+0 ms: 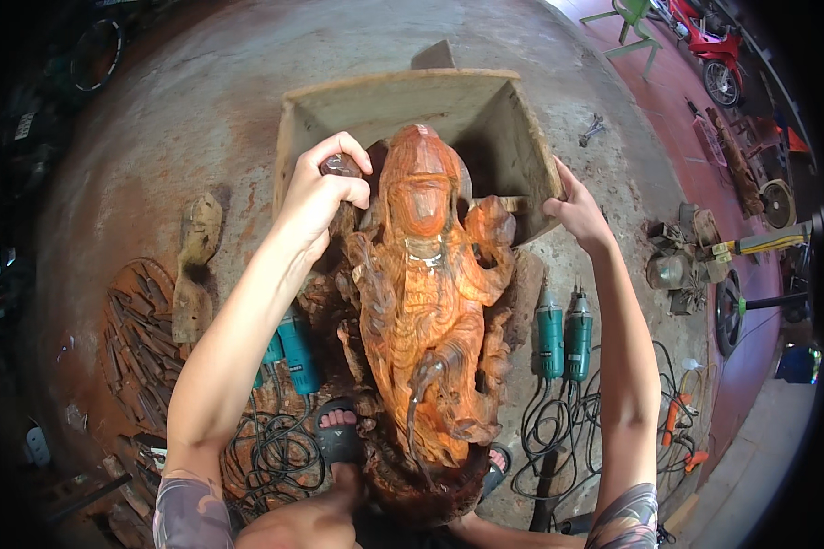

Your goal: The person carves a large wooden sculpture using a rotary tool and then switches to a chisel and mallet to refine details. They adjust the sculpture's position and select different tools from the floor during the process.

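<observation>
Here the statue (pixel 428 311) sits between the feet (pixel 337 421), top before the box (pixel 394 91); left hand (pixel 313 194) curled round a dark knob (pixel 341 166), possibly the statue's own, right hand (pixel 579 209) clasping the box's side, presumably for steadiness.

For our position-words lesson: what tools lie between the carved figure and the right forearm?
In the head view, two teal power tools lie between the carved figure and the right forearm.

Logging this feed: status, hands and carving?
Left hand gripping dark piece; right hand at wooden box. Carving between forearms, partly hiding box. Corded tools both sides.
</observation>
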Demonstrator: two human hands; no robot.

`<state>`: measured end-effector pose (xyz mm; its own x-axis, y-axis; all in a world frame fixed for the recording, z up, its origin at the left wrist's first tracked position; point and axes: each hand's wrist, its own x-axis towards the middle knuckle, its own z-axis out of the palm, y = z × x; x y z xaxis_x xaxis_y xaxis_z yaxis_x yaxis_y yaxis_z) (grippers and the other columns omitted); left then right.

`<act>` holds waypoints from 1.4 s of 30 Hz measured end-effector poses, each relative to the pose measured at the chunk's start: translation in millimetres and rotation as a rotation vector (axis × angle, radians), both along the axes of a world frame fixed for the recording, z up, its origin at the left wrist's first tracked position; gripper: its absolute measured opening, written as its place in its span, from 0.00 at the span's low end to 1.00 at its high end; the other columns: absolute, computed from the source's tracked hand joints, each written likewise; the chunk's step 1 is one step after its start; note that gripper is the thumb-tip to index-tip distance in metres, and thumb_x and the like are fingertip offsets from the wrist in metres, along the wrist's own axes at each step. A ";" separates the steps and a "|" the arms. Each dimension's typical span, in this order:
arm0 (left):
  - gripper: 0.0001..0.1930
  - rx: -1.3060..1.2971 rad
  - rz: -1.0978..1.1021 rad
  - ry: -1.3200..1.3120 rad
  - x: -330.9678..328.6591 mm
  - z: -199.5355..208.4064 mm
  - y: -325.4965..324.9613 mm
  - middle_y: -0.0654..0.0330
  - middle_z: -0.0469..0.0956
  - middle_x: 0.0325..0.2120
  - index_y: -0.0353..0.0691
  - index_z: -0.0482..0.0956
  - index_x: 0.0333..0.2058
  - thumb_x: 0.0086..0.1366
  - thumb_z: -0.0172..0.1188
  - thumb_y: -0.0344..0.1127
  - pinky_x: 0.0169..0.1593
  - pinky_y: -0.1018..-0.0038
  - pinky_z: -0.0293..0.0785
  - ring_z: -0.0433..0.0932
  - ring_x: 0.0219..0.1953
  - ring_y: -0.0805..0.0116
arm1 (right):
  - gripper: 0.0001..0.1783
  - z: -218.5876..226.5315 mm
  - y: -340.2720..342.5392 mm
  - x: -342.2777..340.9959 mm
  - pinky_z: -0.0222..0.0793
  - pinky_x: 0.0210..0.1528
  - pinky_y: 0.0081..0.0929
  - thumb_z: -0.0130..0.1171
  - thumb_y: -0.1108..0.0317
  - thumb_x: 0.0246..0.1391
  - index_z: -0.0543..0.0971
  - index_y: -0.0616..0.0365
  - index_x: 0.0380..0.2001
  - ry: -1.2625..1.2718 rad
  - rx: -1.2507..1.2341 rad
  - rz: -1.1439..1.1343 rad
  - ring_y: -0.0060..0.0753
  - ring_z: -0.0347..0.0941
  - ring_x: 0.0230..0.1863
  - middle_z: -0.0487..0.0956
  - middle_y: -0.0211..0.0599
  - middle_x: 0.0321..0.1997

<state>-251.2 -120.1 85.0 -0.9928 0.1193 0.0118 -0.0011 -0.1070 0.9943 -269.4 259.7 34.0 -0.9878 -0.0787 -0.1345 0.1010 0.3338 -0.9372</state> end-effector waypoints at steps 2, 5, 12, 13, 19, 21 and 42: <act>0.11 -0.016 0.014 -0.011 -2.9 -5.7 1.3 0.65 0.70 0.19 0.38 0.74 0.26 0.42 0.55 0.16 0.30 0.80 0.63 0.68 0.22 0.77 | 0.48 5.3 4.9 15.5 0.66 0.59 0.26 0.55 0.83 0.47 0.52 0.59 0.74 0.004 0.053 0.044 0.30 0.72 0.53 0.66 0.43 0.68; 0.10 0.016 0.000 -0.050 -12.5 -16.4 3.2 0.64 0.71 0.18 0.37 0.74 0.27 0.43 0.54 0.17 0.30 0.79 0.64 0.70 0.22 0.76 | 0.50 3.9 5.8 39.6 0.59 0.70 0.36 0.64 0.74 0.52 0.49 0.55 0.74 0.157 0.258 0.101 0.43 0.61 0.71 0.58 0.53 0.74; 0.11 0.025 0.018 -0.063 -51.6 -41.0 -2.6 0.64 0.72 0.19 0.37 0.74 0.27 0.42 0.54 0.17 0.31 0.79 0.65 0.71 0.23 0.75 | 0.47 -80.4 11.8 136.7 0.49 0.74 0.45 0.68 0.58 0.53 0.56 0.47 0.73 -0.090 0.390 -0.342 0.56 0.43 0.78 0.55 0.56 0.75; 0.11 0.019 0.029 -0.064 -56.1 -43.4 -3.5 0.64 0.72 0.19 0.37 0.75 0.27 0.42 0.55 0.17 0.31 0.79 0.65 0.71 0.23 0.75 | 0.46 -99.2 10.7 149.5 0.50 0.73 0.46 0.67 0.59 0.54 0.57 0.47 0.72 -0.108 0.578 -0.327 0.58 0.44 0.77 0.55 0.57 0.75; 0.14 -0.059 0.024 -0.090 -56.1 -51.3 -4.6 0.66 0.74 0.33 0.43 0.72 0.26 0.36 0.57 0.22 0.52 0.76 0.60 0.69 0.40 0.70 | 0.40 -158.2 26.9 187.6 0.58 0.66 0.52 0.59 0.75 0.52 0.61 0.48 0.69 0.083 0.888 -0.318 0.64 0.57 0.70 0.60 0.62 0.70; 0.15 -0.048 0.023 -0.081 -54.9 -52.0 -5.1 0.66 0.75 0.35 0.43 0.73 0.28 0.37 0.57 0.22 0.53 0.76 0.60 0.70 0.42 0.70 | 0.39 -160.8 33.8 188.1 0.58 0.66 0.52 0.59 0.74 0.52 0.63 0.48 0.68 0.102 1.052 -0.261 0.61 0.56 0.71 0.61 0.60 0.70; 0.16 0.014 0.015 -0.054 -46.4 -56.0 -6.3 0.64 0.78 0.40 0.44 0.76 0.36 0.45 0.62 0.25 0.58 0.73 0.61 0.71 0.46 0.72 | 0.29 -106.1 -10.7 200.5 0.48 0.73 0.55 0.75 0.65 0.35 0.81 0.50 0.47 0.144 1.181 0.369 0.48 0.50 0.76 0.63 0.40 0.72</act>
